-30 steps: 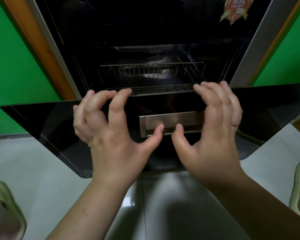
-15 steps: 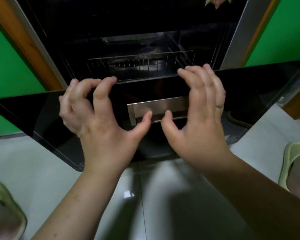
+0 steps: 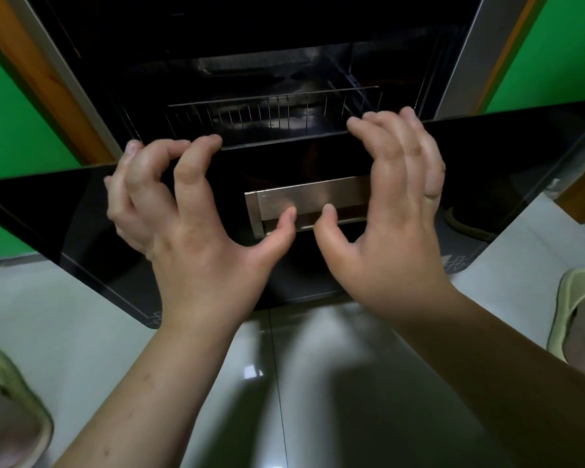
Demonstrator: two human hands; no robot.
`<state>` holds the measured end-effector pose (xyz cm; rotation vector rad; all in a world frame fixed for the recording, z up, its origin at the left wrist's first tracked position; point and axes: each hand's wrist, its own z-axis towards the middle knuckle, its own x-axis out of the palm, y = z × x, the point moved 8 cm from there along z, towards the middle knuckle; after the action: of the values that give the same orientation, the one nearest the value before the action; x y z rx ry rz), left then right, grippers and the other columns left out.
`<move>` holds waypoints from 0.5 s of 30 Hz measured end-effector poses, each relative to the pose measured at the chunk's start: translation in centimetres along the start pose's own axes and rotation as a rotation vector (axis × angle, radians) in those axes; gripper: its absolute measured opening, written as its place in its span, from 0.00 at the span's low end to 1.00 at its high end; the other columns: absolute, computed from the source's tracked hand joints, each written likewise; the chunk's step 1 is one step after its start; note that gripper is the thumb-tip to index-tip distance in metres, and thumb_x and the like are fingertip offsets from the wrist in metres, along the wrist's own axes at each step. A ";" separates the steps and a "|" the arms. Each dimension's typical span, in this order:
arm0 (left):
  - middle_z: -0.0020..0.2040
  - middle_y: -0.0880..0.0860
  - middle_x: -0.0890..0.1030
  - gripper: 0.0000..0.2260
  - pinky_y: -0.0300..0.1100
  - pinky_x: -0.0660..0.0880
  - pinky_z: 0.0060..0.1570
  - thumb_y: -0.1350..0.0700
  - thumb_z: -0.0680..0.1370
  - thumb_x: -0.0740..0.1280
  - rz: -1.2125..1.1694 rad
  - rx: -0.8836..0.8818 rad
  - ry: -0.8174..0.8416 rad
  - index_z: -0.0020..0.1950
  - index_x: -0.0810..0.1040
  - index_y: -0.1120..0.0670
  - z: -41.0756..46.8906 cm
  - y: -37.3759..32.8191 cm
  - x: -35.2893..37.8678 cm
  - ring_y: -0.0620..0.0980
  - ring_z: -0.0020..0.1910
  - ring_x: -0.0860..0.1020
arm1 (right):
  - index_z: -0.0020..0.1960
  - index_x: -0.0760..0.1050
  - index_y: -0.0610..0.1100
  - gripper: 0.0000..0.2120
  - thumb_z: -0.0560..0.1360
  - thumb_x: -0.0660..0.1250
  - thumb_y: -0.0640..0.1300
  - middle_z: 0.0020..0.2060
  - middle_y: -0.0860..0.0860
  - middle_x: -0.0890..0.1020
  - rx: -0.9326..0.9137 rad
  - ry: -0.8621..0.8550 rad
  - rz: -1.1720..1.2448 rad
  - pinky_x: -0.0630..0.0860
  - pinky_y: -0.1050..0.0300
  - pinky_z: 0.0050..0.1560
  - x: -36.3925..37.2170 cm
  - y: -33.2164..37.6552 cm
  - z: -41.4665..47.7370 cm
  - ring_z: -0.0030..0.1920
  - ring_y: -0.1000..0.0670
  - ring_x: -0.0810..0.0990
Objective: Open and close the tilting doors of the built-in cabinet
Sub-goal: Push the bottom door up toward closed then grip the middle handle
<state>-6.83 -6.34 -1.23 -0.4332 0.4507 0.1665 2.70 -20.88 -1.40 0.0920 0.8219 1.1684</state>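
Note:
The built-in cabinet (image 3: 250,35) has a dark interior, and its black glass tilting door (image 3: 520,157) stands open, leaning out toward me. A brushed metal handle (image 3: 311,197) sits in the middle of the door. My left hand (image 3: 196,238) curls its fingers over the door's far edge left of the handle, with the thumb on the handle. My right hand (image 3: 392,231) does the same on the handle's right end. A wire rack (image 3: 271,113) shows inside the cabinet behind the door's edge.
Green walls (image 3: 17,130) and wooden trim (image 3: 44,76) flank the cabinet. Glossy grey floor tiles (image 3: 81,332) lie below the door. My feet in pale green slippers stand at the lower left (image 3: 11,407) and the right (image 3: 578,319).
Both hands keep the same hold on the door. Door and hands sit slightly higher in view than a second ago, and the red label at the top has left the frame.

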 end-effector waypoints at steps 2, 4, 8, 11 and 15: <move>0.61 0.49 0.61 0.31 0.59 0.61 0.68 0.37 0.67 0.70 -0.014 -0.014 -0.015 0.64 0.67 0.48 0.0 0.0 -0.1 0.52 0.68 0.56 | 0.71 0.64 0.42 0.31 0.69 0.67 0.40 0.71 0.47 0.65 -0.003 -0.003 -0.001 0.54 0.45 0.74 0.0 0.0 0.0 0.75 0.48 0.53; 0.61 0.49 0.61 0.32 0.60 0.61 0.67 0.37 0.66 0.72 -0.015 -0.005 -0.010 0.64 0.67 0.49 0.0 0.0 0.0 0.52 0.68 0.56 | 0.71 0.64 0.42 0.31 0.69 0.68 0.40 0.71 0.47 0.65 -0.002 -0.004 -0.004 0.54 0.46 0.74 -0.1 0.0 0.0 0.75 0.48 0.53; 0.61 0.49 0.61 0.32 0.59 0.58 0.69 0.39 0.65 0.73 0.000 0.000 0.013 0.64 0.67 0.49 0.0 -0.1 0.0 0.53 0.67 0.56 | 0.72 0.63 0.43 0.32 0.69 0.67 0.40 0.71 0.48 0.64 -0.006 0.006 -0.015 0.52 0.50 0.74 -0.1 0.0 0.0 0.75 0.50 0.52; 0.62 0.50 0.62 0.33 0.59 0.57 0.70 0.39 0.65 0.73 0.015 -0.005 0.031 0.64 0.67 0.50 0.1 -0.1 0.0 0.54 0.67 0.56 | 0.72 0.62 0.45 0.32 0.70 0.67 0.41 0.72 0.49 0.63 -0.009 0.023 -0.022 0.50 0.52 0.74 0.0 -0.1 0.0 0.74 0.55 0.49; 0.62 0.51 0.62 0.33 0.60 0.57 0.70 0.39 0.65 0.73 0.016 -0.007 0.045 0.64 0.67 0.49 0.1 -0.2 0.0 0.54 0.68 0.56 | 0.73 0.61 0.45 0.33 0.70 0.68 0.41 0.72 0.50 0.62 -0.013 0.032 -0.030 0.49 0.54 0.74 0.1 -0.2 0.0 0.74 0.57 0.46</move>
<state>-6.78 -6.46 -1.09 -0.4414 0.4976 0.1738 2.88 -20.90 -1.49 0.0504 0.8406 1.1497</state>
